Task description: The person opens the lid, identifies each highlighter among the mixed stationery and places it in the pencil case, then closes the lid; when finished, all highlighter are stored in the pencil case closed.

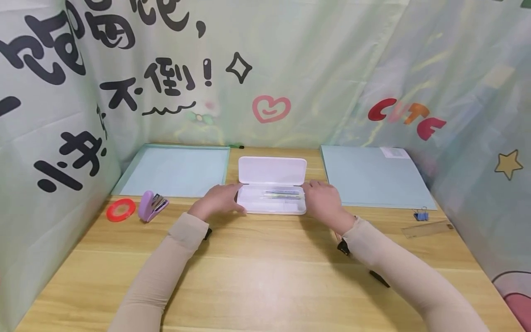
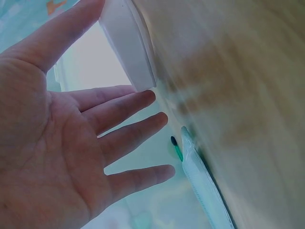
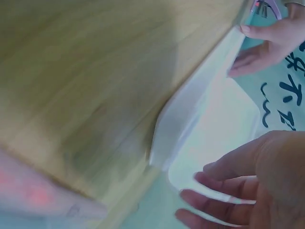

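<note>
A white plastic pencil case (image 1: pixel 271 199) lies on the table with its lid (image 1: pixel 272 170) raised at the back. Several thin pens or pencils (image 1: pixel 284 194) lie inside it. Against the case's left end is my left hand (image 1: pixel 220 202); in the left wrist view its fingers (image 2: pixel 133 138) are straight and spread, with the thumb at the case's wall. My right hand (image 1: pixel 325 203) is beside the right end. Seen from the right wrist, its fingers (image 3: pixel 214 202) are relaxed and slightly bent, gripping nothing; whether they touch the case, I cannot tell.
Pale blue flat folders or sheets lie at the back left (image 1: pixel 178 170) and back right (image 1: pixel 373 177). On the left are a red ring-shaped roll (image 1: pixel 120 210) and a purple stapler (image 1: pixel 150 206). A blue binder clip (image 1: pixel 421 215) and clear ruler (image 1: pixel 427 229) lie right. Printed cloth hangs behind.
</note>
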Demonstrator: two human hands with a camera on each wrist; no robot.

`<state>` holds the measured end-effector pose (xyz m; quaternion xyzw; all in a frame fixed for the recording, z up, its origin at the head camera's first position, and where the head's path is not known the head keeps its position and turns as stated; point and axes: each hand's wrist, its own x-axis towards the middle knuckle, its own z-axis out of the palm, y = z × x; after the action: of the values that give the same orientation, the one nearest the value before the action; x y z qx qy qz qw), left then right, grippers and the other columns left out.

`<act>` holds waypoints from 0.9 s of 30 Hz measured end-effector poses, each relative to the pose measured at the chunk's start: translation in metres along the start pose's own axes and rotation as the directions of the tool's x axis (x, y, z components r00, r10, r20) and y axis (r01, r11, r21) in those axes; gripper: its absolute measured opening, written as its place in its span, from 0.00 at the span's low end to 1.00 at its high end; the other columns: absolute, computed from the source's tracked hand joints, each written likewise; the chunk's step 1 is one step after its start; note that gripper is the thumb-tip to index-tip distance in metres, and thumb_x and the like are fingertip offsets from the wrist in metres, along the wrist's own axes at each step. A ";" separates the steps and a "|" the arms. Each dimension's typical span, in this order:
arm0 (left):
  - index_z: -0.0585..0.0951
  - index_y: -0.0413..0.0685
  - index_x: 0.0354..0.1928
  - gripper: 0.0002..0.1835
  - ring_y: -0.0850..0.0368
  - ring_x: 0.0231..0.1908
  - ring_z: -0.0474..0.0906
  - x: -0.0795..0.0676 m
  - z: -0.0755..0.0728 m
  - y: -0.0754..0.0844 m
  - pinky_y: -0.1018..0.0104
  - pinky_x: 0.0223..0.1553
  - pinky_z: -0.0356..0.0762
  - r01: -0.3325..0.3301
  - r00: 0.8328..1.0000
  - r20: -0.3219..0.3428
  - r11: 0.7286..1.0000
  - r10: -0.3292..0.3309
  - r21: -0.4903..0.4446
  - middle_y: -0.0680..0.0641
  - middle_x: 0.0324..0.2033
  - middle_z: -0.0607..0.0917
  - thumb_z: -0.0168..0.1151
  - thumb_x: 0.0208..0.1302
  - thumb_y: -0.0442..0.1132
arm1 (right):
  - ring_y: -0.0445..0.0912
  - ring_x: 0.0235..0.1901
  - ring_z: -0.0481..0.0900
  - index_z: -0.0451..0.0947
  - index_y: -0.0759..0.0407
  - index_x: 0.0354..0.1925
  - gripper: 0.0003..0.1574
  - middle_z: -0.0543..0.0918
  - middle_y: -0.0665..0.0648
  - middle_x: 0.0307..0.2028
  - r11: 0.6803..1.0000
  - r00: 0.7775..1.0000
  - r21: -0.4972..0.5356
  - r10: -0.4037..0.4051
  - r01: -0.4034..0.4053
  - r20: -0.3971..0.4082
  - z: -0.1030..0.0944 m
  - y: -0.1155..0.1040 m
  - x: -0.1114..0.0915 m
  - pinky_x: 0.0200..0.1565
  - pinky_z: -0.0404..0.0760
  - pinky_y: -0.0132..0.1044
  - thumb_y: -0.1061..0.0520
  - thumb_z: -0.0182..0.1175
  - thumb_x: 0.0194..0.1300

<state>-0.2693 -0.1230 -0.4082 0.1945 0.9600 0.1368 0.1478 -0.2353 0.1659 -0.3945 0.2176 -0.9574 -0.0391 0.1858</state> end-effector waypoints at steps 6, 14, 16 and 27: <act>0.55 0.48 0.65 0.50 0.49 0.57 0.60 0.001 0.001 -0.001 0.54 0.56 0.55 -0.005 1.000 -0.001 1.000 0.005 -0.001 0.48 0.59 0.63 0.62 0.41 0.62 | 0.52 0.22 0.68 0.73 0.62 0.23 0.12 0.69 0.57 0.20 0.981 0.968 -0.025 0.193 -0.191 0.159 -0.010 0.015 -0.017 0.17 0.66 0.42 0.53 0.56 0.53; 0.53 0.50 0.65 0.51 0.49 0.57 0.59 0.001 0.000 0.000 0.53 0.57 0.52 0.005 1.000 0.004 1.000 -0.005 -0.003 0.49 0.60 0.62 0.62 0.41 0.64 | 0.50 0.20 0.64 0.69 0.58 0.15 0.17 0.65 0.55 0.17 0.965 0.900 -0.043 0.258 -0.259 0.351 -0.013 0.030 -0.036 0.16 0.64 0.42 0.52 0.51 0.56; 0.53 0.50 0.65 0.51 0.50 0.58 0.59 0.001 0.000 0.000 0.52 0.58 0.51 0.006 1.000 0.003 1.000 -0.006 -0.005 0.49 0.60 0.62 0.62 0.41 0.64 | 0.49 0.19 0.63 0.67 0.57 0.12 0.19 0.64 0.55 0.16 0.966 0.906 -0.033 0.254 -0.258 0.338 -0.013 0.030 -0.040 0.15 0.64 0.41 0.53 0.49 0.57; 0.53 0.49 0.65 0.51 0.50 0.58 0.58 0.000 0.001 0.002 0.52 0.58 0.49 0.018 1.000 0.005 1.000 -0.018 -0.012 0.49 0.61 0.61 0.62 0.42 0.62 | 0.50 0.19 0.63 0.65 0.52 0.06 0.33 0.64 0.55 0.16 0.972 0.891 -0.079 0.236 -0.222 0.387 -0.010 0.025 -0.056 0.18 0.66 0.43 0.47 0.38 0.66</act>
<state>-0.2685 -0.1216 -0.4082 0.1854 0.9605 0.1409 0.1526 -0.1946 0.2132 -0.3999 0.0880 -0.9932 -0.0757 -0.0036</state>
